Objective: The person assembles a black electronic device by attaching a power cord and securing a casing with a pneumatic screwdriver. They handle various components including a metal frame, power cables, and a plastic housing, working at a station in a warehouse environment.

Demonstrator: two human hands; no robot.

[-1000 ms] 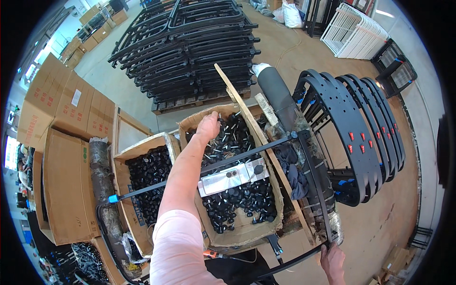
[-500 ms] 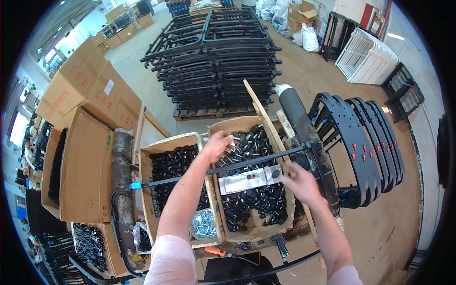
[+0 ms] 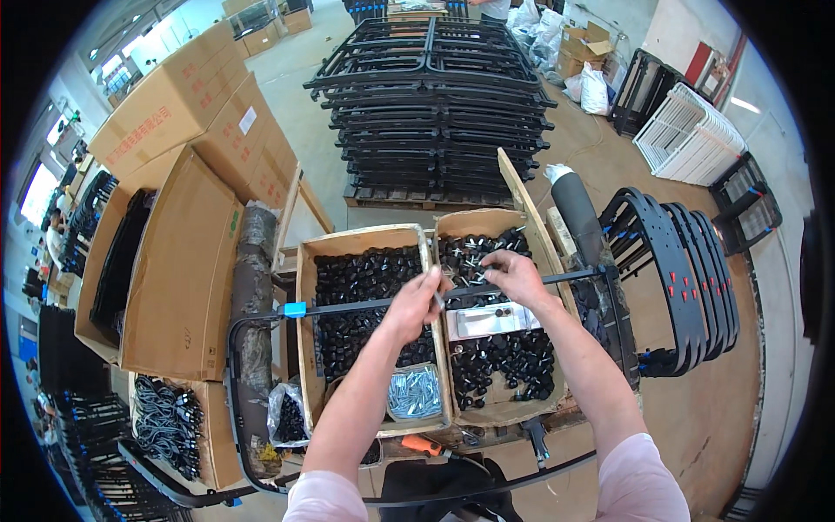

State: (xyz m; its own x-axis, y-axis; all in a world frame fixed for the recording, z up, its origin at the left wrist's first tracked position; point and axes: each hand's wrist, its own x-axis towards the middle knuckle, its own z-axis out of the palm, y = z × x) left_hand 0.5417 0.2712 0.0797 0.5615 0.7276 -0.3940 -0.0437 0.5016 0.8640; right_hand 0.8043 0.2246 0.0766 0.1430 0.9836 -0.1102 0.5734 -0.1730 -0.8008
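My left hand (image 3: 416, 298) and my right hand (image 3: 515, 274) meet over a thin black metal bar (image 3: 365, 306) that runs across two open cardboard boxes. Each hand pinches a small part; the left holds what looks like a small screw, the right a small black piece, too small to name surely. The left box (image 3: 306, 287) is full of small black plastic caps (image 3: 365, 278). The right box (image 3: 548, 252) holds black knobs with screws (image 3: 504, 365) and a shiny metal bracket (image 3: 487, 320). A blue clip (image 3: 295, 310) sits at the bar's left end.
A bag of silver screws (image 3: 416, 391) lies in the left box's front. An orange-handled tool (image 3: 424, 445) lies below the boxes. Stacked black frames (image 3: 435, 96) on a pallet stand behind, curved black frames (image 3: 687, 278) at the right, large cartons (image 3: 174, 174) at the left.
My view shifted left and up. My right hand rose from the lower frame edge to the bar. My left hand drew back from the right box, and both now meet at the bar.
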